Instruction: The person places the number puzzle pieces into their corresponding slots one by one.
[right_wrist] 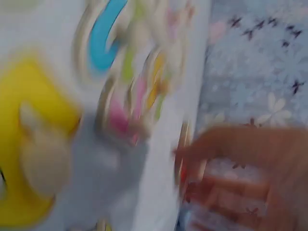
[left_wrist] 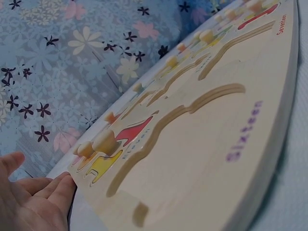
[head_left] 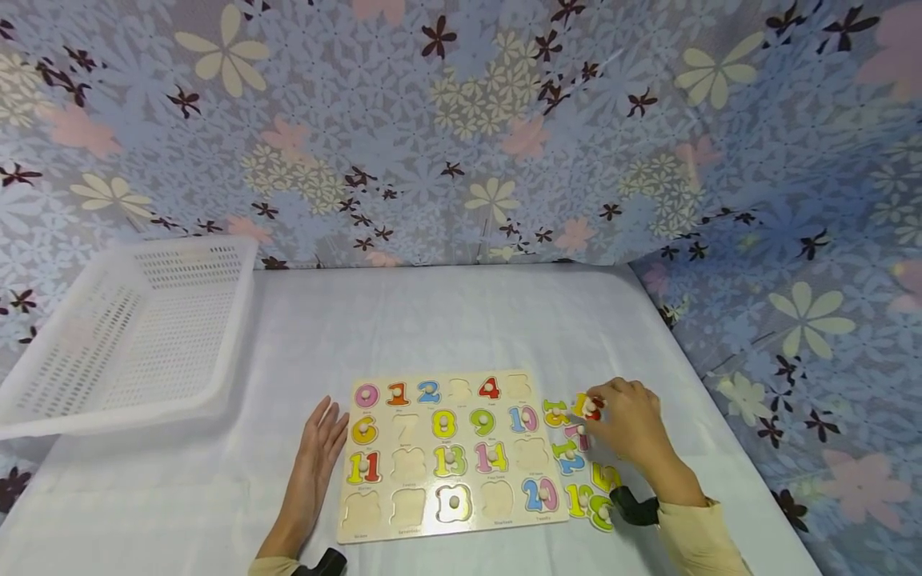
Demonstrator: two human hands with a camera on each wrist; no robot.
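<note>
A wooden number puzzle board (head_left: 454,529) lies on the white table, some recesses filled with knobbed, coloured number pieces and others bare. My left hand (head_left: 318,442) rests along the board's left side, fingers straight, fingertips right at its edge; the left wrist view shows the fingers (left_wrist: 62,192) beside the bare "Sixteen" recess (left_wrist: 192,159). Right of the board, my right hand (head_left: 632,420) pinches a yellow and red number piece (head_left: 592,407) above the loose pieces. In the blurred right wrist view, that piece (right_wrist: 183,154) appears edge-on at the fingertips.
Several loose number pieces lie along the board's right edge, among them a blue and green twelve (head_left: 571,460), a yellow five (head_left: 605,478) and a green three (head_left: 601,514). A white plastic basket (head_left: 241,320) stands at the left. Floral cloth (head_left: 490,160) hangs behind and at the right.
</note>
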